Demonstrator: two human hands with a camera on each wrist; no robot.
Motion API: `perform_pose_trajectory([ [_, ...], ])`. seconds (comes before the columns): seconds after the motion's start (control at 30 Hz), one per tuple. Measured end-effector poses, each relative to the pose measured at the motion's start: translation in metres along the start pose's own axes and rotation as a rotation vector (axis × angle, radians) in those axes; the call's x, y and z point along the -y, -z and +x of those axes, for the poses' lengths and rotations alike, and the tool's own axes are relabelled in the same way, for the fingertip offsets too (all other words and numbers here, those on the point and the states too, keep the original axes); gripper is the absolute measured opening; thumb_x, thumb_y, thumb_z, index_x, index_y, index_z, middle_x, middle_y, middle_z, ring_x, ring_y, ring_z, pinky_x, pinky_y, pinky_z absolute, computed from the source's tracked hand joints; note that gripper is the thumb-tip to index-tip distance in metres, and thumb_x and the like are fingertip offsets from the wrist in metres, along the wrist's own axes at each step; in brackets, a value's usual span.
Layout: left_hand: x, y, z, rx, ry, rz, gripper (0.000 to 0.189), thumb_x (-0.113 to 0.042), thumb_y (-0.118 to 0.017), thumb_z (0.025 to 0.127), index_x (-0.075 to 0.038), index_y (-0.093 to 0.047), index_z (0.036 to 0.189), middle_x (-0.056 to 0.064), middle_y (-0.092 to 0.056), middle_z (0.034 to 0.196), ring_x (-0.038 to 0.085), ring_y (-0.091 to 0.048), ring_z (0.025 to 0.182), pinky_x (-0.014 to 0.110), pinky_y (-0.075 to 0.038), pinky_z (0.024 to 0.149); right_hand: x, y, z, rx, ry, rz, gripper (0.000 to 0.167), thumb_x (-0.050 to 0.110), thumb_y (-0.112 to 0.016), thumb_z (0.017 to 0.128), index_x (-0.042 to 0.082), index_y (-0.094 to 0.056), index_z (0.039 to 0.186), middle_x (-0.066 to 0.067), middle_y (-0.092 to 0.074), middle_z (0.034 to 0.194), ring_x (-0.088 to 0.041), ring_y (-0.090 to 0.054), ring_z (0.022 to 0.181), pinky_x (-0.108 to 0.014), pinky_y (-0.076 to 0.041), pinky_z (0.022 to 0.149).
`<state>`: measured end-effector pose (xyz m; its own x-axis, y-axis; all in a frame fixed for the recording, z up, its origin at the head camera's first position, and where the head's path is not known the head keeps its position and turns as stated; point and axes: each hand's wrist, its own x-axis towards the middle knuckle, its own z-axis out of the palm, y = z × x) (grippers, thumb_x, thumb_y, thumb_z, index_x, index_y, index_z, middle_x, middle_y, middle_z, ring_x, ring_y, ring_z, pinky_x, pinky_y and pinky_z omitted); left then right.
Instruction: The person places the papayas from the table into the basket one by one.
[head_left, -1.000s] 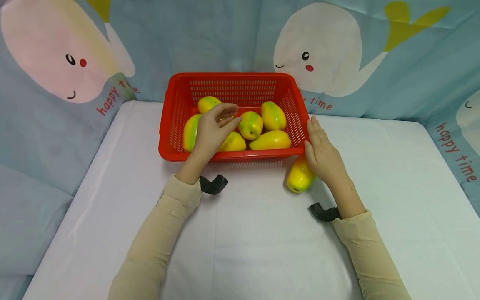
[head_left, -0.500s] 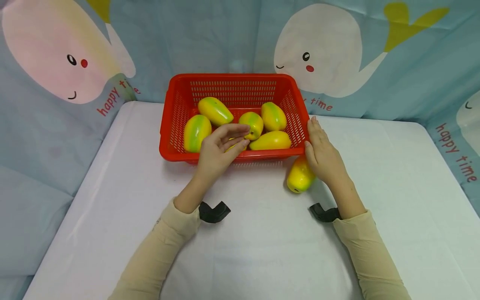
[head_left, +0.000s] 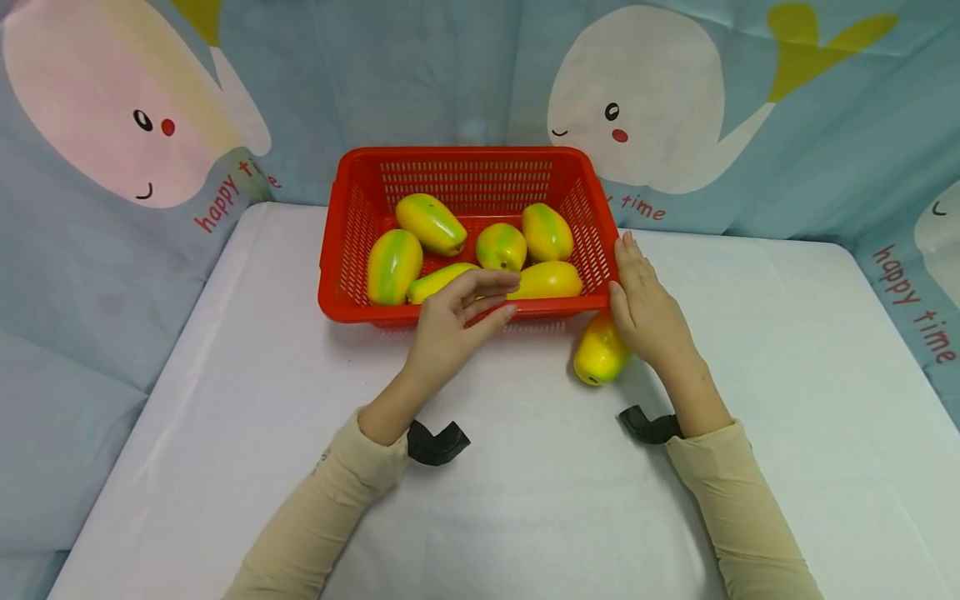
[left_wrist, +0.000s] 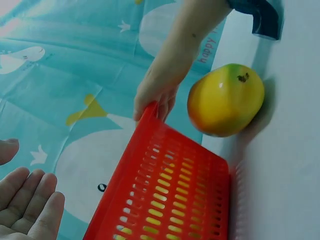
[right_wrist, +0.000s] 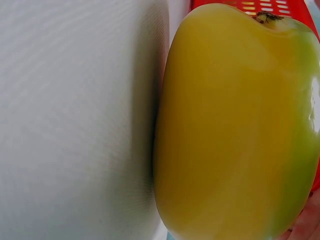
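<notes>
A red plastic basket [head_left: 480, 155] holds several yellow-green mangoes [head_left: 431, 223]. My right hand [head_left: 648, 312] rests with straight fingers along the basket's right side, at the front corner. One more mango [head_left: 600, 350] lies on the table just outside that corner, beside the right palm; this mango [right_wrist: 235, 125] fills most of the right wrist view. My left hand [head_left: 461, 321] hovers at the front rim with loosely bent fingers and nothing between them, covering part of a mango inside. In the left wrist view, the left fingers [left_wrist: 35, 200] are spread apart from the basket wall.
White cloth covers the table [head_left: 525, 500]. Behind and at the sides hangs a blue curtain [head_left: 420, 83] printed with whales, close against the basket's back. A black wrist-camera mount [head_left: 437, 443] sits at the left wrist, another mount [head_left: 649, 425] at the right.
My left hand has drawn back from over the basket's left part to its front rim and slid right, uncovering mangoes at the left. The right hand and the outside mango stay put.
</notes>
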<state>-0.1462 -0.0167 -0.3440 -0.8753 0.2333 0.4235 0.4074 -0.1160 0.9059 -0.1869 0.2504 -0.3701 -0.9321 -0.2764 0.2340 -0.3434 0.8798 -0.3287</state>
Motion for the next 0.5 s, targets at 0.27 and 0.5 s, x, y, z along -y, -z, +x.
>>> perform_pose_trajectory([
  [0.27, 0.004, -0.011, -0.006, 0.048, -0.01, 0.015, 0.033, 0.012, -0.066, 0.081, 0.011, -0.058, 0.112, 0.022, -0.061, 0.113, 0.033, -0.06, 0.104, 0.045, -0.049, 0.089, 0.0, -0.001, 0.0, 0.002, 0.002, 0.003, 0.058, 0.026, -0.033, 0.101, 0.006, -0.011, 0.151, -0.01, -0.011, 0.157, -0.02, -0.01, 0.143, -0.04, -0.014, 0.115],
  [0.5, 0.018, -0.031, -0.015, 0.147, -0.01, 0.059, 0.03, 0.007, -0.067, 0.082, 0.007, -0.06, 0.111, 0.019, -0.063, 0.111, 0.029, -0.061, 0.104, 0.033, -0.05, 0.09, 0.0, -0.001, 0.0, -0.008, -0.005, 0.007, 0.059, 0.025, -0.034, 0.1, 0.006, -0.013, 0.151, -0.01, -0.013, 0.156, -0.021, -0.011, 0.143, -0.042, -0.017, 0.114],
])
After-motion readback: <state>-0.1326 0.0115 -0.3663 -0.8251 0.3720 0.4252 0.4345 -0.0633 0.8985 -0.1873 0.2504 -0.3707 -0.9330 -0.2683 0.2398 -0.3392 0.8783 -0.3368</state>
